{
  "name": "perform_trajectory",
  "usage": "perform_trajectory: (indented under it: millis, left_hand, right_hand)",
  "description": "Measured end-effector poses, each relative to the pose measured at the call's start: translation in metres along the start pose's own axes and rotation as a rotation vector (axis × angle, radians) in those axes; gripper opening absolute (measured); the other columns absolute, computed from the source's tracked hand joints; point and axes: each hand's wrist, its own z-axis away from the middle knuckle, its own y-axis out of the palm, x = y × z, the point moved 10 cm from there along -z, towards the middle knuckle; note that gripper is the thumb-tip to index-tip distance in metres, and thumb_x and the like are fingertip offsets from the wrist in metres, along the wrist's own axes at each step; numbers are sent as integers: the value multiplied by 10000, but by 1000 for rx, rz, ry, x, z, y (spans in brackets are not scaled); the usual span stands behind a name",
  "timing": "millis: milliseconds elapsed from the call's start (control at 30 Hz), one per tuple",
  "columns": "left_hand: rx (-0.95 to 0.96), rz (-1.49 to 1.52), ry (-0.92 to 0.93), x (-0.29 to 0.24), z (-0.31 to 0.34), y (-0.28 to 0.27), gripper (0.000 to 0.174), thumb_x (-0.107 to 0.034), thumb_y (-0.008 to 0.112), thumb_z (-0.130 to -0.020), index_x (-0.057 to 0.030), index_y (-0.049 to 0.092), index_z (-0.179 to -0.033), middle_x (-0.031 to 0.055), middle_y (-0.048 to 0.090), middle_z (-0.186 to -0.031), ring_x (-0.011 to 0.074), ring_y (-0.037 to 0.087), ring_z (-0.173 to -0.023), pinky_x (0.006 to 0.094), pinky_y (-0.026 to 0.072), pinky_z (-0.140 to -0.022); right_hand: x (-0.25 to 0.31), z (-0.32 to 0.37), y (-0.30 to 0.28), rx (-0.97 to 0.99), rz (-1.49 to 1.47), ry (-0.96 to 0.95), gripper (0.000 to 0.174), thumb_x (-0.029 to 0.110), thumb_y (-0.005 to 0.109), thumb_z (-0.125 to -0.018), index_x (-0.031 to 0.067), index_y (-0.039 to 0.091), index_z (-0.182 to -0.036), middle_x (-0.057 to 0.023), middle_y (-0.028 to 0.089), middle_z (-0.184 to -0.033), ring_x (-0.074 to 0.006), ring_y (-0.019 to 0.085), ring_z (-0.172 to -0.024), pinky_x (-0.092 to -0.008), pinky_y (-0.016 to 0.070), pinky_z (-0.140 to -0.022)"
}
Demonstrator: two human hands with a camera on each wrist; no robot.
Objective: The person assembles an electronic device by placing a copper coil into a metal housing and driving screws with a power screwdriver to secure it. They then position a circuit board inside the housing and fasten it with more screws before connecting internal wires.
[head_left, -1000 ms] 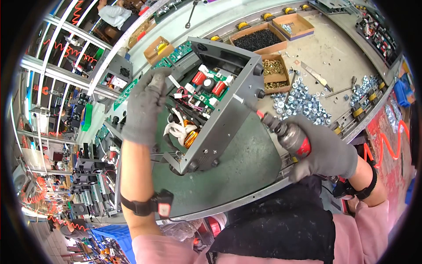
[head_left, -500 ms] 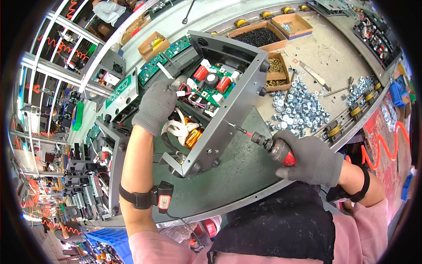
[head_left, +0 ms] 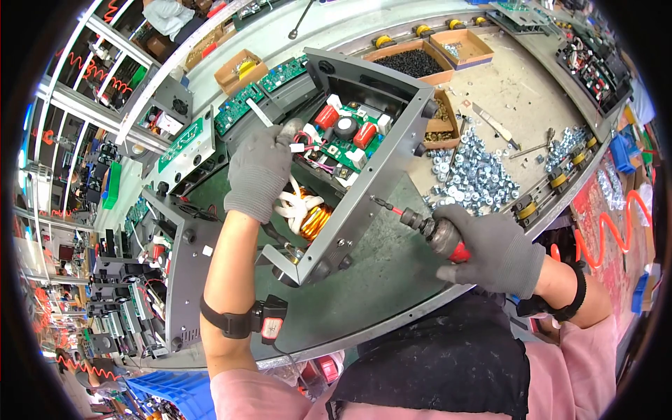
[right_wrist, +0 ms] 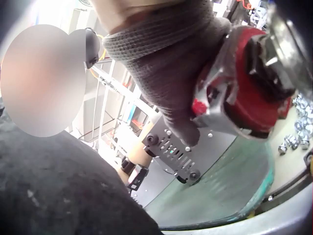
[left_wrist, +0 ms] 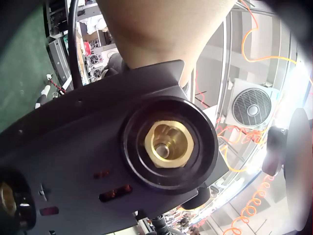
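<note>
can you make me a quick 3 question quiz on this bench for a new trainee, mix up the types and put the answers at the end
1. Which hand holds the power screwdriver?

2. True or false: the silver screws lie loose in a pile.

3. What colour is the coil inside the open metal case?
a) blue
b) copper
c) green

Key:
1. The right hand.
2. True.
3. b) copper.
</note>
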Motion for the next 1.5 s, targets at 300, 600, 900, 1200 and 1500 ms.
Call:
perform_trajectory:
  millis: [300,600,900,1200,1500]
  left_hand:
    - [-3,168,-85,2,-5,7,493,-523,463,-911,-105,673,-1068,174,642,-1065,353,579,-1034,420,431,-903]
    - [-53,367,0,-41,-21,17,400,-405,546,-885,-75,666,-1076,191,641,-1037,348,579,-1000,414,423,-886]
    - [-207,528,101,-139,-44,27,327,-359,549,-894,-91,667,-1042,179,643,-1010,350,582,-991,415,433,-874]
    - [-148,1059,546,-214,79,-11,283,-126,580,-789,-97,620,-1067,158,646,-1002,353,622,-880,408,498,-774]
    - [628,1439,422,-53,221,-23,459,-374,482,-956,15,568,-1184,179,647,-973,246,628,-786,349,507,-701]
  right_hand:
    - [-74,48,-17,-183,-34,98,610,418,740,-730,112,496,-1198,-192,644,-848,-381,638,-832,-429,496,-694]
    - [-332,209,-69,-545,218,905,529,392,704,-767,150,474,-1178,-190,662,-904,-395,631,-861,-481,471,-720]
    - [-390,247,-97,-579,506,1072,552,344,718,-751,119,517,-1212,-211,577,-1101,-388,568,-1012,-468,463,-807]
    - [-233,40,-78,-722,175,293,610,276,708,-766,65,477,-1289,-221,484,-1257,-368,506,-1112,-445,419,-927]
    - [-363,-2,-54,-683,659,251,393,321,594,-850,-68,587,-798,-308,570,-760,-494,547,-785,-546,411,-646]
